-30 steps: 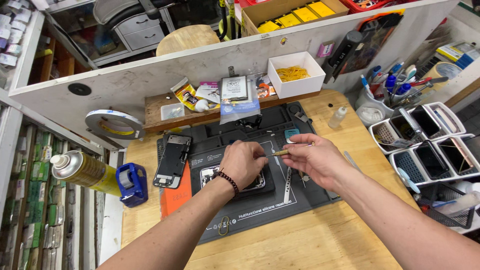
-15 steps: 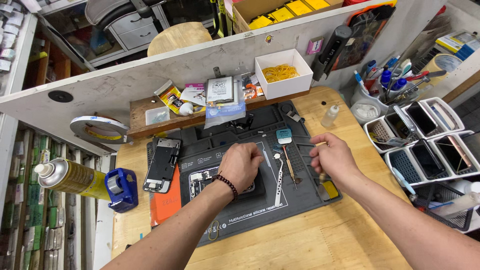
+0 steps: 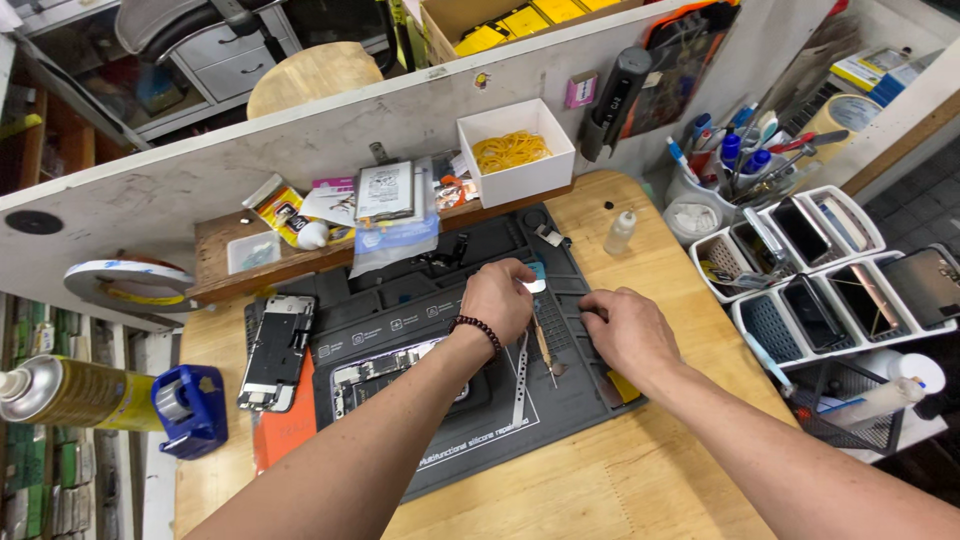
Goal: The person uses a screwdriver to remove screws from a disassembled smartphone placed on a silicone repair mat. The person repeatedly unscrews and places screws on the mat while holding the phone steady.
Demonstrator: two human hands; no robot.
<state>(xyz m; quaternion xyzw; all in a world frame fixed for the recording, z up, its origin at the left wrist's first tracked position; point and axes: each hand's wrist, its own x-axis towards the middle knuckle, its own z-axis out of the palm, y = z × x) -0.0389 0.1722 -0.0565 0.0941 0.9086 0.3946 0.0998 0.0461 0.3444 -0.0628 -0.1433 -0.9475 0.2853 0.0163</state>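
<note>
Head view: my left hand (image 3: 500, 297) pinches a small blue-white piece (image 3: 536, 284) over the grey mat (image 3: 480, 425); my right hand (image 3: 628, 330), curled and empty, rests on the mat's right edge beside it.

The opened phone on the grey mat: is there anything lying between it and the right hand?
Yes. Between the opened phone and the right hand, a pale strip and a thin wooden-handled tool lie on the mat.
</note>
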